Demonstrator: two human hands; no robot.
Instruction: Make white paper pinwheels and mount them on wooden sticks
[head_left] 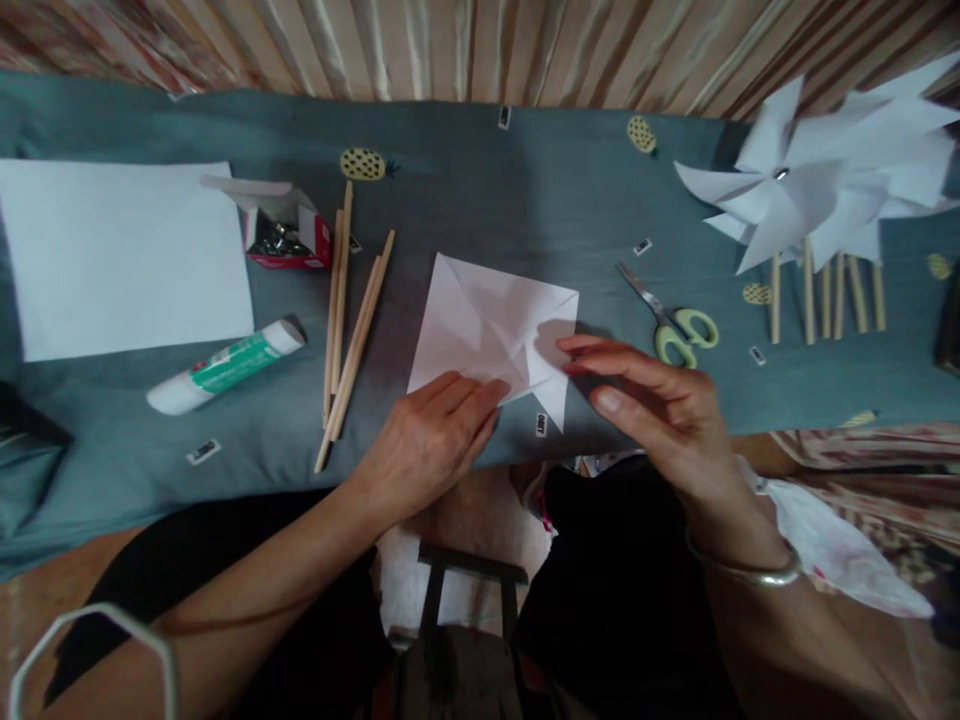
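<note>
A white square paper sheet (465, 310) lies on the cloth in front of me, slit from its corners, with one pointed flap (551, 400) sticking out at its near right. My left hand (431, 435) grips the sheet's near edge, fingers bent and pressed together on the paper. Just right of the sheet, my right hand (652, 410) hovers with thumb and fingers apart and nothing between them. Scissors with green handles (667, 320) lie beyond the right hand, blades slightly apart. The left fingertips hide part of the paper's near edge.
Several wooden sticks (356, 350) lie left of the sheet. Near them are an open red box (289, 235) of small shiny metal pieces, a glue stick (232, 365) and blank white paper (124, 260). Finished paper pinwheels (795, 180) on sticks lie at the right. Curtains (465, 50) hang behind.
</note>
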